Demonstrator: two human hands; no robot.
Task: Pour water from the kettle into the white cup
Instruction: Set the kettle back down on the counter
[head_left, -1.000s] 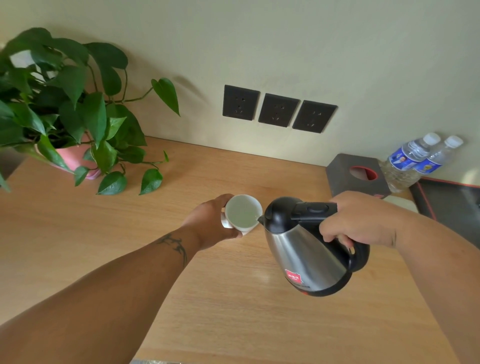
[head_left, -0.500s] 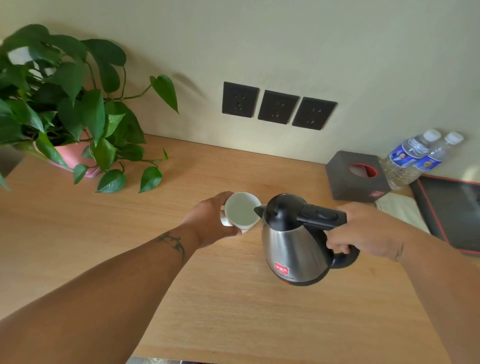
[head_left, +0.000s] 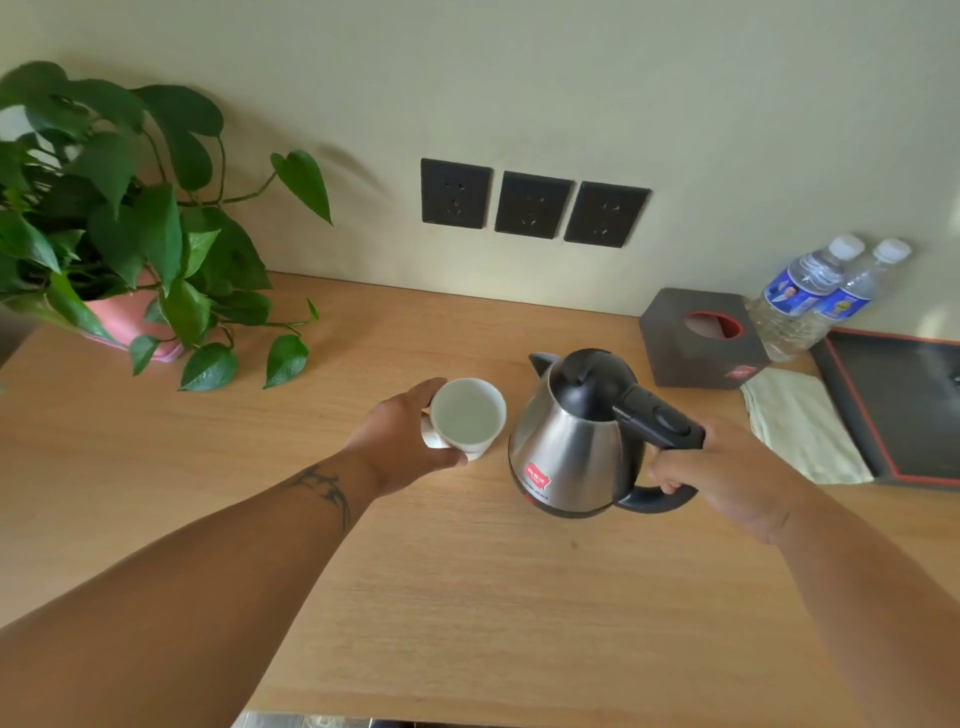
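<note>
A small white cup (head_left: 467, 415) stands on the wooden counter (head_left: 467, 597) with water in it. My left hand (head_left: 400, 441) is wrapped around its left side. To its right stands a steel kettle (head_left: 571, 452) with a black lid and handle, upright, its base on or just above the counter, its spout pointing away toward the wall. My right hand (head_left: 727, 473) grips the kettle's black handle. A gap separates cup and kettle.
A leafy plant in a pink pot (head_left: 124, 322) fills the back left. Three dark wall sockets (head_left: 532, 205) sit behind. At the back right stand a grey tissue box (head_left: 701, 338), two water bottles (head_left: 815, 296), a folded cloth (head_left: 800, 426) and a black tray (head_left: 904, 410).
The kettle went from tilted with its spout at the cup's rim to upright, and moved right, away from the cup. My left hand kept hold of the cup.
</note>
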